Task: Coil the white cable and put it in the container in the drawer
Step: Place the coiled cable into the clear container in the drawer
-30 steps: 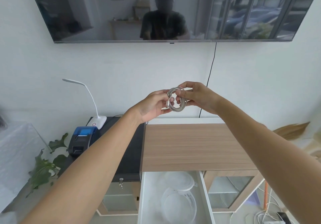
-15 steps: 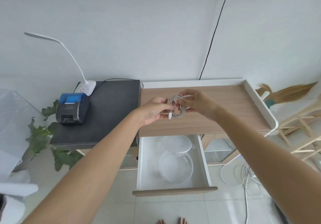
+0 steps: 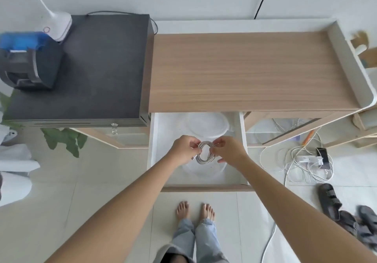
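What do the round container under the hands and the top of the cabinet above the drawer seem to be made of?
The round see-through container looks like thin clear plastic: the white drawer floor shows through it and its rim glints. The light brown cabinet top looks like matte wood-grain laminate or veneer, given its straight, even streaks; solid wood cannot be ruled out.

blue-lidded printer [image 3: 26,62] on black cabinet [image 3: 85,66], white lamp base [image 3: 56,25], tangled floor cables [image 3: 302,164]
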A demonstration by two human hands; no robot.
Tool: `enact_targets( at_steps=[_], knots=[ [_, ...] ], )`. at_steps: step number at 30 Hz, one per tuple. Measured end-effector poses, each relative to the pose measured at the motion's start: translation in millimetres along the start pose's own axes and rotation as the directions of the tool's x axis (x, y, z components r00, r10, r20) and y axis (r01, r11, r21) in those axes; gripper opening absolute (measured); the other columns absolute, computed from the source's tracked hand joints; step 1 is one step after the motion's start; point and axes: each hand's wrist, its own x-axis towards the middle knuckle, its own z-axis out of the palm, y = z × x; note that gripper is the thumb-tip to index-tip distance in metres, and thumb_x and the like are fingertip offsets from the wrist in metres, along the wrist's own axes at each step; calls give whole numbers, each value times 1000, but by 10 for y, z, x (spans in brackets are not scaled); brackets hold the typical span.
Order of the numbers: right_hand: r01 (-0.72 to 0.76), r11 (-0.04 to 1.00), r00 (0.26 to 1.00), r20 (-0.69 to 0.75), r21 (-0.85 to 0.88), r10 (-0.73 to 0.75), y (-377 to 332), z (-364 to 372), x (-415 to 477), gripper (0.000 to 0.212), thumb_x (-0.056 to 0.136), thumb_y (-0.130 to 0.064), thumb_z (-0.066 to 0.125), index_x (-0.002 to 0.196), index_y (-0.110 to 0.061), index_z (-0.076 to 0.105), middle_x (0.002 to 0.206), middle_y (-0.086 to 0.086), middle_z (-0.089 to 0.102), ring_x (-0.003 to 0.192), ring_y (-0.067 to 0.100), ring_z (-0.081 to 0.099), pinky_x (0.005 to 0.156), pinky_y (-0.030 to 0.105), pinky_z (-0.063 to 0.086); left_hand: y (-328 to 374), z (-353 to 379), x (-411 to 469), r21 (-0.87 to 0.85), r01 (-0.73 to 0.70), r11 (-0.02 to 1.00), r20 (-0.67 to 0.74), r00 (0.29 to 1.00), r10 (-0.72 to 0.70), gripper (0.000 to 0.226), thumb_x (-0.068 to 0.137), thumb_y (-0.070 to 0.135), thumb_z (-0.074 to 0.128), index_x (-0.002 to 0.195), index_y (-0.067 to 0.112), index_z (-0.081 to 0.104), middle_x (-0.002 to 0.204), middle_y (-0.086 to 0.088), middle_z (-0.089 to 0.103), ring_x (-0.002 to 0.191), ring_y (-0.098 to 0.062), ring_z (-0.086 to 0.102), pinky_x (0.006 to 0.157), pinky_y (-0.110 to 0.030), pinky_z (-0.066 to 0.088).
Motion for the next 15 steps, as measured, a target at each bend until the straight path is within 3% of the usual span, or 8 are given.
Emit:
enact_targets(
  at_steps=[4, 7, 11, 13, 15],
  knots=[
    [-49, 994, 998, -40, -93, 45, 268, 243, 294, 3, 84, -10, 74, 86, -8, 72, 79, 8, 74, 70, 27, 77, 69, 43, 64, -283, 271, 343, 165, 0, 986, -81, 997, 14, 13, 89, 5, 65, 98, 4, 75, 94, -12, 75, 85, -27, 67, 66, -30, 50],
    [-43, 976, 997, -74, -212, 28, 345, 410, 506, 10, 87, -9, 72, 84, 0, 73, 84, 15, 73, 71, 33, 76, 71, 47, 63, -405, 390, 584, 298, -2, 955, -94, 995, 31, 16, 91, -1, 56, 79, 2, 66, 78, -13, 66, 78, -32, 61, 59, -30, 41],
    [-16, 919, 996, -82, -395, -18, 397, 609, 715, 20, 90, -7, 66, 72, -2, 60, 86, 20, 70, 77, 35, 68, 60, 35, 52, -515, 394, 821, 377, -1, 926, -83, 996, 35, 20, 90, -2, 53, 88, 0, 73, 90, -16, 73, 87, -32, 67, 72, -37, 54],
    [-9, 896, 997, -78, -445, -29, 408, 663, 792, 17, 90, -6, 64, 75, -3, 57, 88, 22, 69, 76, 35, 64, 61, 36, 49, -544, 377, 904, 431, -10, 902, -74, 996, 46, 20, 85, -7, 53, 75, 2, 68, 85, -17, 73, 86, -34, 67, 64, -33, 48],
    [-4, 885, 997, -68, -465, -31, 400, 692, 854, 13, 90, -6, 64, 80, 0, 62, 88, 21, 70, 81, 37, 69, 71, 40, 57, -557, 364, 954, 476, -28, 879, -80, 994, 75, 25, 82, -9, 53, 66, 8, 61, 79, -18, 71, 83, -36, 66, 60, -31, 41]
  ],
)
